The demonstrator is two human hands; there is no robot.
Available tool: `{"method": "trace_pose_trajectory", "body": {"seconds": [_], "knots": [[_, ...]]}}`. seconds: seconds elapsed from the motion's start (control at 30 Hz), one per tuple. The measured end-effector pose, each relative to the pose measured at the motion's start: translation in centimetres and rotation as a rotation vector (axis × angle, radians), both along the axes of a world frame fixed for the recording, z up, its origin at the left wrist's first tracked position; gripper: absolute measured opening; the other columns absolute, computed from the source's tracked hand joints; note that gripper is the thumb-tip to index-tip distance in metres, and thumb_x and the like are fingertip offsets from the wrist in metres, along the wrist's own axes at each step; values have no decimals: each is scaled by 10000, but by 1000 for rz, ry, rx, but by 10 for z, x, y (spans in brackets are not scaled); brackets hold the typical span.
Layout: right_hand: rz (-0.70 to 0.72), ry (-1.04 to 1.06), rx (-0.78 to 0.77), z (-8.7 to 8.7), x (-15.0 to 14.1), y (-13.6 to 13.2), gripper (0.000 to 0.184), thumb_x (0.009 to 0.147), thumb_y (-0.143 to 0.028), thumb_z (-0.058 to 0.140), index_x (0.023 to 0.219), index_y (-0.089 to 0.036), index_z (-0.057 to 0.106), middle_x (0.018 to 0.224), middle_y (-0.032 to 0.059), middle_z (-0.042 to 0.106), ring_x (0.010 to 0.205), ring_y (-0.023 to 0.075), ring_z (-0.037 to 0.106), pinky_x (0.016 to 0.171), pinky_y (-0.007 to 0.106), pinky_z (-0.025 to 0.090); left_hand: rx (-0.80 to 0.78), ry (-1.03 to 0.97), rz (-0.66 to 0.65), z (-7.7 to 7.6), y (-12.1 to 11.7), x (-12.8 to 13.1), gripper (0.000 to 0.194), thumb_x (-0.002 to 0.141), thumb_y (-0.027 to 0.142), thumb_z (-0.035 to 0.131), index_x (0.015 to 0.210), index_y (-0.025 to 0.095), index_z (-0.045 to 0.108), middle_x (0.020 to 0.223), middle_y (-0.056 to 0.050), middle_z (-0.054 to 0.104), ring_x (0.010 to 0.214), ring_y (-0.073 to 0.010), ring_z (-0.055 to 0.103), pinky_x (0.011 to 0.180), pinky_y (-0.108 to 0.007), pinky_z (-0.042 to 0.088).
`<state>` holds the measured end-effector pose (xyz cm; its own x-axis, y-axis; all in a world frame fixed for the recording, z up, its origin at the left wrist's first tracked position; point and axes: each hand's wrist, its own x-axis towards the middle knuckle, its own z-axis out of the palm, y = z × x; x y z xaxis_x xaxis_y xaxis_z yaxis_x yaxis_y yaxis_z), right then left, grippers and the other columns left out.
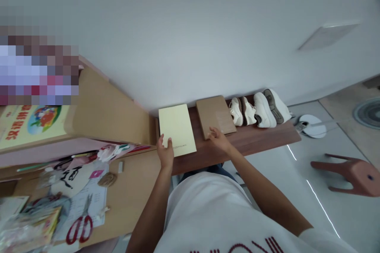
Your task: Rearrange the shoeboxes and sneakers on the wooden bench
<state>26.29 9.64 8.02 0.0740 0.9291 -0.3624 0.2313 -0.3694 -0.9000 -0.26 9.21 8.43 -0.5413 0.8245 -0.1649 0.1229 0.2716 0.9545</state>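
A pale yellow flat box (178,127) with small lettering lies on a dark wooden shelf (204,154) against the wall. My left hand (165,152) is over its near left corner, fingers apart and seemingly touching it. To the right is a plain brown cardboard box (215,114). At that box's near edge is my right hand (219,139), its fingers stretched out and spread, not closed on the box. Two pairs of shoes stand beyond it: cream-and-brown sneakers (236,111) propped on their sides and white sneakers (264,110) farther right.
At left, a cardboard-topped table (133,189) holds red-handled scissors (80,223), papers and plastic bags. A large opened carton (109,106) stands behind it. A reddish plastic stool (350,174) and a round white object (313,126) are on the floor at right.
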Motion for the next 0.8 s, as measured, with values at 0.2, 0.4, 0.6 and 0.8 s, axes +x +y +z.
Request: {"method": "trace_pose_trajectory", "body": {"seconds": [0.2, 0.4, 0.6, 0.8], "knots": [[-158, -24, 79, 13, 62, 16, 512, 881, -442, 596, 1323, -186, 568, 1372, 155, 593, 1244, 273, 590, 1056, 468, 464, 29, -47, -259, 23, 13, 79, 433, 867, 343, 681, 1281, 244, 605, 1385, -109, 569, 1322, -237, 497, 1127, -386, 361], [-177, -142, 48, 10, 107, 29, 508, 864, -357, 591, 1336, -175, 549, 1360, 147, 604, 1230, 266, 591, 1054, 463, 453, -43, -199, -342, 1, 25, 129, 446, 828, 303, 729, 1252, 220, 619, 1379, -131, 582, 1308, -255, 522, 1110, -416, 389], [-86, -378, 29, -1, 126, 47, 493, 834, -275, 581, 1307, -136, 576, 1318, 134, 630, 1193, 268, 599, 1063, 425, 438, -147, -263, -292, -33, 40, 151, 524, 756, 260, 792, 1241, 174, 614, 1423, -178, 546, 1341, -281, 503, 1148, -431, 335], [-44, -539, 33, -11, 130, 65, 501, 842, -261, 586, 1327, -133, 575, 1278, 160, 634, 1260, 310, 536, 1113, 443, 365, -221, -229, -200, -50, 55, 158, 598, 707, 337, 828, 1238, 168, 612, 1440, -192, 531, 1392, -295, 445, 1173, -419, 280]]}}
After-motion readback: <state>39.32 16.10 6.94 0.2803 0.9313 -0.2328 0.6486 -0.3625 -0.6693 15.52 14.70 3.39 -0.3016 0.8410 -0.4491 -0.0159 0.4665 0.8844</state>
